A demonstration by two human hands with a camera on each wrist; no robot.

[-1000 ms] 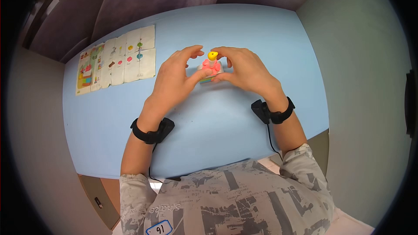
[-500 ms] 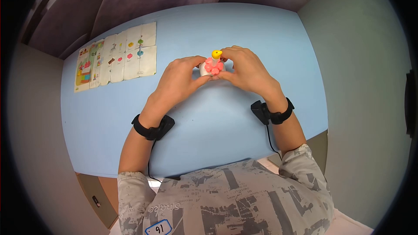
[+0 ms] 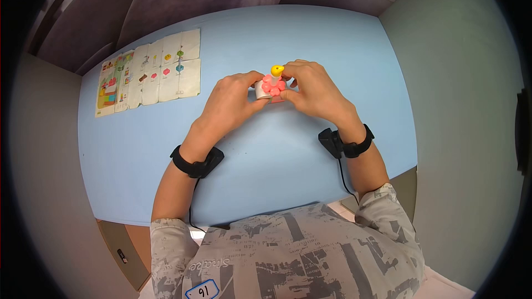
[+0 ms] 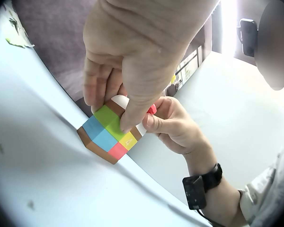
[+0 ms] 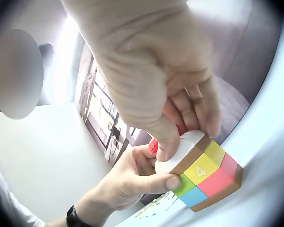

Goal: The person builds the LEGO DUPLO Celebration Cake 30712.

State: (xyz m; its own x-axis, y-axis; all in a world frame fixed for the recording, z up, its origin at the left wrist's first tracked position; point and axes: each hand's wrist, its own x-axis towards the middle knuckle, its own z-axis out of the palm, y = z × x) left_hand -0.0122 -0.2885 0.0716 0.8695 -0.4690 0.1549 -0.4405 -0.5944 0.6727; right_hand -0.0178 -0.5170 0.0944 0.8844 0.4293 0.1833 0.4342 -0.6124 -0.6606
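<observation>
Both hands hold a toy cake [image 3: 262, 91] at the middle of the table. Its sides are colour blocks in green, blue, yellow and pink between brown layers, under white icing. On top sit a pink flower-shaped piece [image 3: 274, 91] and a candle with a yellow flame [image 3: 277, 70]. My left hand [image 3: 230, 99] grips the cake from the left, its thumb across the green side [image 4: 112, 124] in the left wrist view. From the right, my right hand [image 3: 318, 88] holds it by the white icing [image 5: 185, 149], thumb in front and fingers behind.
A creased picture sheet [image 3: 149, 72] lies at the back left of the blue table [image 3: 255, 182]. Grey panels [image 3: 454, 105] border the sides, and a purple-grey sofa [image 3: 205, 0] stands beyond the far edge. Each wrist wears a strapped camera with a cable [image 3: 344, 174].
The left hand has closed in on the cake from a looser, more open pose. The cake has shifted slightly right and tilted, with more of its white icing showing.
</observation>
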